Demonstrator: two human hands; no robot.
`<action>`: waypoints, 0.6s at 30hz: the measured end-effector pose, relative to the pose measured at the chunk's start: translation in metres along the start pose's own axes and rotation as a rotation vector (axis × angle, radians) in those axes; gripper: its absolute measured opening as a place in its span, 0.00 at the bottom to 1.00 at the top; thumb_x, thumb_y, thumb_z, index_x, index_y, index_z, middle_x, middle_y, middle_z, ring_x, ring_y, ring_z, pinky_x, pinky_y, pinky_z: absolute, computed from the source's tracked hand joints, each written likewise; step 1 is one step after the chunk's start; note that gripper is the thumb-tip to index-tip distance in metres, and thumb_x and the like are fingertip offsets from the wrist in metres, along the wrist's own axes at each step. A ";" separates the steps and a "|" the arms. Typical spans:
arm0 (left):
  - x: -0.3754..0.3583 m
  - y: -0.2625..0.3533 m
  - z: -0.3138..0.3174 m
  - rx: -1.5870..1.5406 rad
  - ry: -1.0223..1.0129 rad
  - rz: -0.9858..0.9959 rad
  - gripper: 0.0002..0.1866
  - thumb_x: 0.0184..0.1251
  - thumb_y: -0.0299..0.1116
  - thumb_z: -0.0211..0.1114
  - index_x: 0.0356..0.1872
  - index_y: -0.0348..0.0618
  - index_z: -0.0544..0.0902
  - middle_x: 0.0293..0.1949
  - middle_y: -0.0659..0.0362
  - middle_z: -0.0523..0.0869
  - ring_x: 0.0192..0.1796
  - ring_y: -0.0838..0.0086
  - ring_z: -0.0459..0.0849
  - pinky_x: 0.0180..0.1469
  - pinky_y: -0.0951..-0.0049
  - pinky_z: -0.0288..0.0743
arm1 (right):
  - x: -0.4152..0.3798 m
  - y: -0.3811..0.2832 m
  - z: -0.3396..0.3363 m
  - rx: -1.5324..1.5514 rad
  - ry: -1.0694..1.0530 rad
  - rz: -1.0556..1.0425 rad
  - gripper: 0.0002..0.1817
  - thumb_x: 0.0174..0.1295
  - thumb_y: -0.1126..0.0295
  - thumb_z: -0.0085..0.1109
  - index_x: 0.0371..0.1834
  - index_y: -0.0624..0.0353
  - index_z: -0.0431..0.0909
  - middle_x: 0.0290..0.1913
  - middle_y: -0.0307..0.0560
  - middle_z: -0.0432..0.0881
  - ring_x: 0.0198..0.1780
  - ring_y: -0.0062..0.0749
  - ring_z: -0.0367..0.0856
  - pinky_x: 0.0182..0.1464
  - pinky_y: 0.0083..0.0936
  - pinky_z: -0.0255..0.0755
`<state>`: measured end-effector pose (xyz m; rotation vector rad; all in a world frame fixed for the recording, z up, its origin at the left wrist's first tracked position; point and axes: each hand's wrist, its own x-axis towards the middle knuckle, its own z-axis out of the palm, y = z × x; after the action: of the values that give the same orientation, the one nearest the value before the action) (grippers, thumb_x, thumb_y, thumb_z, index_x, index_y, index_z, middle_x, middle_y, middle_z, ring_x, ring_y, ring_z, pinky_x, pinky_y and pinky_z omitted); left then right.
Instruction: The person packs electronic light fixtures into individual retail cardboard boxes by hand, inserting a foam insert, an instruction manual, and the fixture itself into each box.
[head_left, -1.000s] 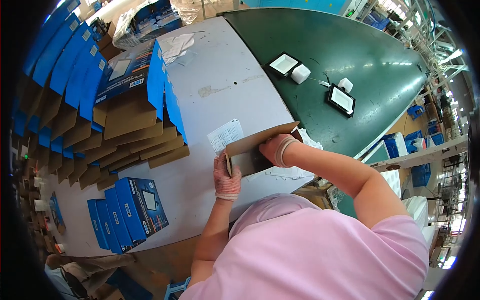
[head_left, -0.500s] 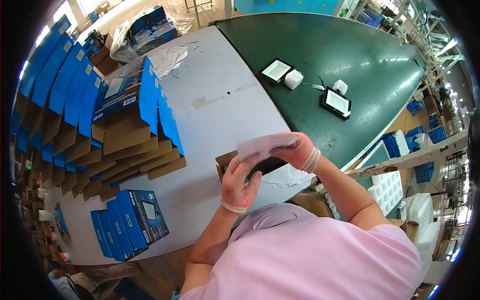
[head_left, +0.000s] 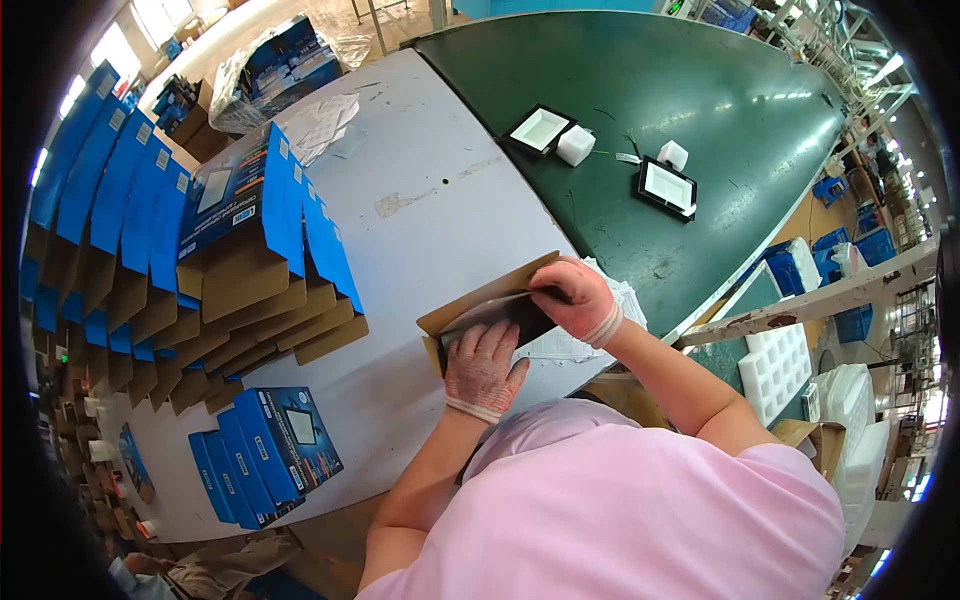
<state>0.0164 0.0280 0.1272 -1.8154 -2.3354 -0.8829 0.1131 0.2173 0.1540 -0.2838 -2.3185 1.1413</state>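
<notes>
An opened cardboard box (head_left: 455,305) lies before me at the table edge, its brown inner flaps raised and something dark inside it. My left hand (head_left: 482,368), in a whitish-red work glove, rests with fingers stretched out over the near side of the box opening. At the right end of the box, my right hand (head_left: 580,300), gloved too, has its fingers curled around the box edge. Just beyond and beneath that hand lie printed paper sheets (head_left: 625,305). My hands partly cover the inside of the box.
Nested open blue cartons (head_left: 225,200) crowd the table's left side. Several closed blue boxes (head_left: 270,445) stand nearer. Two floodlights (head_left: 667,190) with white foam blocks (head_left: 575,146) lie on the green surface (head_left: 720,100). A white foam tray (head_left: 775,372) and metal rail (head_left: 830,295) are at right.
The white sheet held between both hands has gone from view. My left hand now lies flat at the box opening, and my right hand has come down onto the box end. The far flap now shows.
</notes>
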 end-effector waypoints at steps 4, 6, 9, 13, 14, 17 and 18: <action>-0.013 -0.010 -0.013 -0.083 0.235 0.091 0.24 0.55 0.38 0.69 0.53 0.41 0.80 0.55 0.56 0.80 0.53 0.65 0.77 0.57 0.62 0.70 | -0.015 0.016 -0.009 0.144 0.291 0.117 0.12 0.61 0.88 0.53 0.45 0.62 0.77 0.48 0.43 0.79 0.51 0.25 0.78 0.57 0.21 0.70; -0.034 -0.016 -0.029 -0.042 0.530 0.021 0.27 0.57 0.39 0.68 0.58 0.41 0.77 0.57 0.58 0.78 0.51 0.68 0.78 0.55 0.65 0.71 | -0.020 0.025 -0.013 0.398 0.262 0.318 0.13 0.66 0.81 0.50 0.53 0.62 0.75 0.51 0.42 0.79 0.54 0.24 0.76 0.61 0.22 0.67; -0.058 -0.067 0.024 -1.301 0.713 -0.766 0.29 0.65 0.39 0.64 0.66 0.40 0.71 0.61 0.58 0.75 0.56 0.72 0.76 0.60 0.69 0.67 | -0.035 0.064 0.000 0.587 0.104 0.503 0.14 0.71 0.69 0.51 0.57 0.58 0.75 0.52 0.40 0.78 0.57 0.22 0.73 0.63 0.22 0.64; -0.065 -0.067 0.071 -1.236 0.488 -0.701 0.26 0.70 0.32 0.58 0.68 0.41 0.67 0.63 0.59 0.74 0.63 0.69 0.72 0.67 0.69 0.61 | -0.036 0.064 0.022 0.615 -0.027 0.632 0.18 0.72 0.66 0.52 0.62 0.56 0.70 0.51 0.37 0.74 0.52 0.20 0.69 0.59 0.19 0.64; -0.059 -0.059 0.056 -1.138 0.477 -0.634 0.23 0.69 0.30 0.59 0.65 0.42 0.70 0.62 0.58 0.75 0.65 0.67 0.71 0.69 0.67 0.60 | -0.035 0.060 0.023 0.581 -0.037 0.629 0.18 0.72 0.64 0.52 0.62 0.56 0.71 0.54 0.39 0.74 0.55 0.22 0.69 0.61 0.21 0.63; -0.041 -0.054 0.038 -0.989 0.560 -0.416 0.13 0.60 0.23 0.65 0.47 0.45 0.82 0.53 0.55 0.81 0.65 0.59 0.74 0.69 0.59 0.63 | -0.036 0.080 0.031 0.611 -0.028 0.552 0.21 0.69 0.63 0.55 0.63 0.55 0.71 0.61 0.41 0.73 0.60 0.27 0.69 0.66 0.26 0.61; -0.040 -0.055 0.037 -0.920 0.548 -0.355 0.11 0.60 0.22 0.64 0.43 0.45 0.83 0.52 0.55 0.81 0.63 0.60 0.75 0.67 0.61 0.65 | -0.035 0.083 0.027 0.640 -0.058 0.540 0.22 0.67 0.65 0.57 0.63 0.55 0.71 0.62 0.42 0.73 0.61 0.29 0.69 0.67 0.27 0.62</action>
<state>-0.0105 0.0018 0.0592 -1.0211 -2.0143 -2.4221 0.1237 0.2361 0.0625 -0.6531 -1.8270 2.0966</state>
